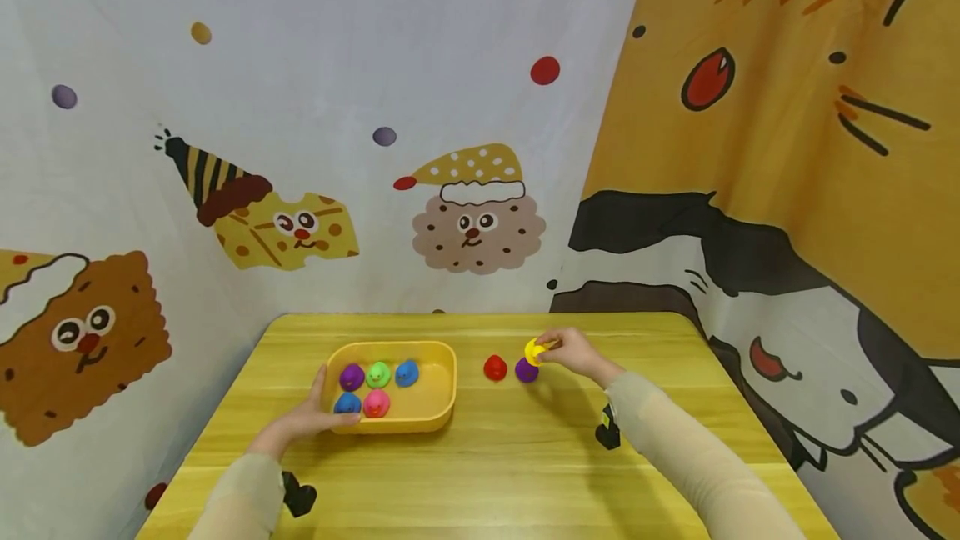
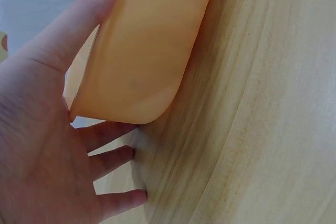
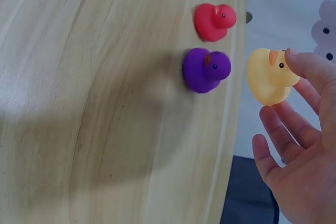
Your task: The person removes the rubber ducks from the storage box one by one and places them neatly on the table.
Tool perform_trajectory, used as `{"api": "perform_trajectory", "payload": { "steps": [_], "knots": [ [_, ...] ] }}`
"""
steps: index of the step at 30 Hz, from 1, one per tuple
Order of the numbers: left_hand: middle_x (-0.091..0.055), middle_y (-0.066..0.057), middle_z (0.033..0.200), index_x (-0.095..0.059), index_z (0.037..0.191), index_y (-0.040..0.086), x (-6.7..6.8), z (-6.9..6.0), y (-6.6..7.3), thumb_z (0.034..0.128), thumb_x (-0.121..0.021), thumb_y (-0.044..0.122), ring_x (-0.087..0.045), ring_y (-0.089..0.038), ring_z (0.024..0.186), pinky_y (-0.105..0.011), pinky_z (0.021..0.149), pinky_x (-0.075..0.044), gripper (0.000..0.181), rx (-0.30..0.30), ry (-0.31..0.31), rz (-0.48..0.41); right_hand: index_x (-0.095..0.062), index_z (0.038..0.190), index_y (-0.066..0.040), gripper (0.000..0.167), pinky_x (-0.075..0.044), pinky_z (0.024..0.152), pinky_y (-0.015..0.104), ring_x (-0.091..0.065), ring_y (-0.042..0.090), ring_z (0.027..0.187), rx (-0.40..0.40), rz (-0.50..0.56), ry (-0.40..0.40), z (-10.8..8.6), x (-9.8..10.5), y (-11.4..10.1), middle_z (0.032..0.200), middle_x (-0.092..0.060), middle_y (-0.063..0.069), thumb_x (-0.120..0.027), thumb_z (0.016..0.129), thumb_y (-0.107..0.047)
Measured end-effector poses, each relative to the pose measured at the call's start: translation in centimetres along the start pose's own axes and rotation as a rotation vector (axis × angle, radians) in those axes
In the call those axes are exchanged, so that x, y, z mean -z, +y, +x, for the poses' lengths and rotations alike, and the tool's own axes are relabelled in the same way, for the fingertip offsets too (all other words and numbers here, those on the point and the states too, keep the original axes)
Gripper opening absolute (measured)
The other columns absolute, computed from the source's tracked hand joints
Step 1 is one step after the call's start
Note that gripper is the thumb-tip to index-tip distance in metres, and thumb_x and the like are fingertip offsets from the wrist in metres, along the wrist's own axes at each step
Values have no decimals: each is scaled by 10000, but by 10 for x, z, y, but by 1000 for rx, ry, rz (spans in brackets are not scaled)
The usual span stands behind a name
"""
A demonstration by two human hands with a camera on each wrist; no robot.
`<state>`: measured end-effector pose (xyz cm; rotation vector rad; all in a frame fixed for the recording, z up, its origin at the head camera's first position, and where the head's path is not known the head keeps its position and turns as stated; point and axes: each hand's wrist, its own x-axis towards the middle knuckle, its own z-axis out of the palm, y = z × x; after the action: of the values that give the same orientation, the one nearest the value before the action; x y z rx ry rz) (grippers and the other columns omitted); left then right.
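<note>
My right hand (image 1: 572,352) pinches a yellow rubber duck (image 3: 269,77) between thumb and fingers, held above the table. Beneath and beside it in the head view sit a purple rubber duck (image 1: 527,370) and a red rubber duck (image 1: 495,368). Over on the left, my left hand (image 1: 303,419) rests against the near-left corner of a yellow plastic basket (image 1: 405,425). Its thumb lies along the rim, and the other fingers (image 2: 113,161) stretch out straight past the basket's end. Inside are purple (image 1: 352,377), green (image 1: 378,374), blue (image 1: 407,372) and pink (image 1: 377,403) ducks, plus another blue duck (image 1: 347,404).
The wooden table (image 1: 495,482) ends at a curtain (image 1: 360,290) printed with cartoon figures along the back and sides. Black wrist devices (image 1: 299,494) show below both hands.
</note>
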<state>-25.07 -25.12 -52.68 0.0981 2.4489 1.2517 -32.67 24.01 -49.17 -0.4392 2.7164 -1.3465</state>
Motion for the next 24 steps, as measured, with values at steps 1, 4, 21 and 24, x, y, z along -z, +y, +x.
{"api": "perform_trajectory", "payload": {
  "steps": [1, 4, 21, 24],
  "knots": [
    [189, -354, 1512, 317, 1448, 50, 0, 0, 0, 811, -742, 489, 35, -590, 1359, -692, 1061, -21, 1311, 4, 0, 5, -703, 1070, 32, 265, -568, 740, 334, -656, 237, 884, 0, -3, 0, -1, 1, 2, 1127, -662, 175, -746, 826, -62],
    [151, -369, 1514, 303, 1451, 31, 1, 1, -1, 815, -747, 467, -12, -594, 1358, -690, 1067, -59, 1303, 4, 5, 32, -695, 1076, 45, 273, -571, 740, 334, -660, 233, 871, -5, -3, -3, -2, 1, 9, 1117, -661, 190, -740, 829, -62],
    [140, -356, 1525, 303, 1467, 88, -1, 2, -4, 825, -733, 471, -31, -592, 1362, -686, 1074, -73, 1277, -1, 15, 13, -695, 1031, 64, 258, -568, 717, 324, -658, 261, 871, -32, -18, 48, -8, 3, 42, 1050, -673, 187, -752, 803, -43],
    [157, -352, 1523, 303, 1464, 76, 0, 2, -2, 830, -735, 452, -18, -584, 1367, -678, 1078, -67, 1273, 8, 12, 10, -694, 1019, 71, 258, -565, 719, 333, -660, 259, 859, -34, -25, 52, -11, 4, 44, 1030, -681, 188, -757, 791, -33]
  ]
}}
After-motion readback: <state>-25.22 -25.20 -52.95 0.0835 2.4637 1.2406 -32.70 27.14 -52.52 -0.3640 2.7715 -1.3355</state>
